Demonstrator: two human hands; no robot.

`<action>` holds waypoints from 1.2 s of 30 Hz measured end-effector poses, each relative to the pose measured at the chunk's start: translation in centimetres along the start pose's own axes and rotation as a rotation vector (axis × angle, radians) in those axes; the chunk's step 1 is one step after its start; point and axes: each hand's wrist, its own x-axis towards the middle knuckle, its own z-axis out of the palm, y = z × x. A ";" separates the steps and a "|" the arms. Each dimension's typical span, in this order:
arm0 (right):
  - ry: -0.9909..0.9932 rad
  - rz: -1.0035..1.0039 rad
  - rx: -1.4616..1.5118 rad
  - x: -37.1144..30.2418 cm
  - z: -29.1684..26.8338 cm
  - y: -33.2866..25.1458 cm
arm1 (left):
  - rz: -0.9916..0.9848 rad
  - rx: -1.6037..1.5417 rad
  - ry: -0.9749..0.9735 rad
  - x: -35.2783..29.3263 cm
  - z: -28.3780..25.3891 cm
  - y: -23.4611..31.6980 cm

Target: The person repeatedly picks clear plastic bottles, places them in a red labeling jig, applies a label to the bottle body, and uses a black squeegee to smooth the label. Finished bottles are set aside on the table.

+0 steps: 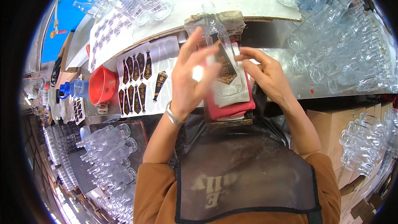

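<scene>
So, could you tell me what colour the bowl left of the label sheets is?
Red bowl, head view.

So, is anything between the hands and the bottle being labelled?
Nothing visible. The clear glass bottle lies on a red cloth, with the left hand and the right hand already on it, pressing the dark label. The other bottles lie off to the sides.

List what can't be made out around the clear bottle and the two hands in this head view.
- Head view: the left hand covers part of the clear bottle, hiding its grip.
- The dark label print is too small and glare-blurred.
- The right hand fingertip contact with the label edge is unclear.
- The red cloth hides the wooden stand top.
</scene>
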 end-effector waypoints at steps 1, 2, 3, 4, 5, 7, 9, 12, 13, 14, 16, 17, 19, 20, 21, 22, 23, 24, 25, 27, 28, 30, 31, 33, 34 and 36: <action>0.008 -0.041 -0.042 0.7 0.5 0.2 | -0.036 -0.006 0.009 0.6 0.6 -0.1; 0.009 -0.081 -0.083 1.3 1.0 0.1 | -0.078 -0.008 0.019 0.8 0.9 -0.4; -0.059 -0.015 -0.150 1.3 0.9 -1.1 | -0.078 -0.043 -0.026 0.6 1.2 -1.0; -0.036 -0.052 -0.176 1.2 1.2 -1.0 | -0.079 -0.034 -0.031 0.5 1.2 -1.1; -0.011 -0.083 -0.202 1.0 1.5 -0.6 | -0.082 -0.032 -0.040 0.4 1.2 -1.0; -0.006 -0.080 -0.209 0.7 1.5 -0.4 | -0.077 -0.021 -0.057 0.2 1.3 -1.2; -0.017 -0.074 -0.197 0.5 1.6 -0.4 | -0.065 0.000 -0.074 0.1 1.4 -1.4; -0.032 -0.075 -0.189 0.4 1.6 -0.4 | -0.039 0.020 -0.100 0.3 1.1 -1.5; -0.033 -0.075 -0.188 0.4 1.5 -0.4 | -0.029 0.025 -0.109 0.4 1.0 -1.5; -0.035 -0.074 -0.187 0.4 1.5 -0.4 | -0.047 0.003 -0.108 0.4 0.9 -1.3; -0.037 -0.068 -0.173 0.4 1.5 -0.5 | -0.082 -0.041 -0.105 0.6 0.7 -1.0; -0.033 -0.066 -0.175 0.4 1.5 -0.5 | -0.094 -0.042 -0.087 0.8 0.7 -1.1; -0.026 -0.061 -0.180 0.4 1.6 -0.4 | -0.118 -0.045 -0.053 1.0 0.9 -1.5; -0.026 -0.059 -0.181 0.4 1.6 -0.4 | -0.120 -0.043 -0.052 1.0 0.9 -1.5; -0.027 -0.057 -0.181 0.4 1.6 -0.4 | -0.121 -0.041 -0.051 1.1 1.0 -1.5; -0.026 -0.047 -0.180 0.5 1.6 -0.4 | -0.123 -0.039 -0.050 1.1 1.1 -1.4; -0.024 -0.038 -0.179 0.5 1.7 -0.5 | -0.132 -0.044 -0.047 1.0 1.1 -1.4; -0.020 -0.021 -0.176 0.6 1.7 -0.7 | -0.141 -0.048 -0.044 1.0 1.2 -1.3; -0.015 -0.029 -0.181 0.6 1.7 -0.6 | -0.150 -0.052 -0.042 1.0 1.2 -1.3; 0.003 -0.070 -0.203 0.6 1.6 -0.3 | -0.130 -0.047 -0.041 1.1 1.3 -1.5; 0.000 -0.073 -0.194 0.6 1.5 -0.2 | -0.120 -0.044 -0.041 1.0 1.4 -1.6; -0.026 -0.048 -0.151 0.4 1.5 0.0 | -0.223 -0.264 0.018 0.2 1.9 -1.8; -0.055 -0.012 -0.121 0.3 1.3 0.1 | -0.275 -0.374 0.048 -0.3 2.2 -1.9; -0.081 0.039 -0.021 -0.1 1.1 0.4 | -0.443 -0.657 0.009 -1.7 2.6 -1.2; -0.081 0.052 0.049 -0.3 1.1 0.7 | -0.528 -0.764 -0.005 -2.5 2.7 -0.4; -0.079 0.047 0.011 -0.6 1.2 0.7 | -0.535 -0.806 -0.071 -3.6 2.7 0.4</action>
